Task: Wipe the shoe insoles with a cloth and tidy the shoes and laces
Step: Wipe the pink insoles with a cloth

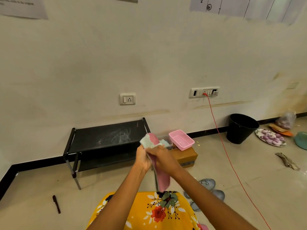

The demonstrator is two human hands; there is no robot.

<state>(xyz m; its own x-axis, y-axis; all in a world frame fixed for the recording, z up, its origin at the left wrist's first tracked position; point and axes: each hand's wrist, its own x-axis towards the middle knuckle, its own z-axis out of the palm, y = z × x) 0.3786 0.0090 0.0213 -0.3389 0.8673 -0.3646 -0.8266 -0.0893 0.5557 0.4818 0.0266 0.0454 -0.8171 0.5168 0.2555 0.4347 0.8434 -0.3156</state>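
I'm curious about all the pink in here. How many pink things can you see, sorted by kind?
Pink insole, held in both hands: 1
Pink basket on the cardboard box: 1
Total: 2

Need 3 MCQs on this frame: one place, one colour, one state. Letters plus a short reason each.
1. Where is the pink plastic basket?
A. on the brown cardboard box
B. on the black shoe rack
C. inside the black bucket

2. What colour is the cable plugged into the wall socket?
A. blue
B. red
C. white

3. What is happening to the pink shoe insole?
A. lying on the floor
B. resting on the rack
C. held in both hands with a pale cloth

A: basket sits atop the box. B: cable is red. C: left hand and right hand grip insole and cloth.
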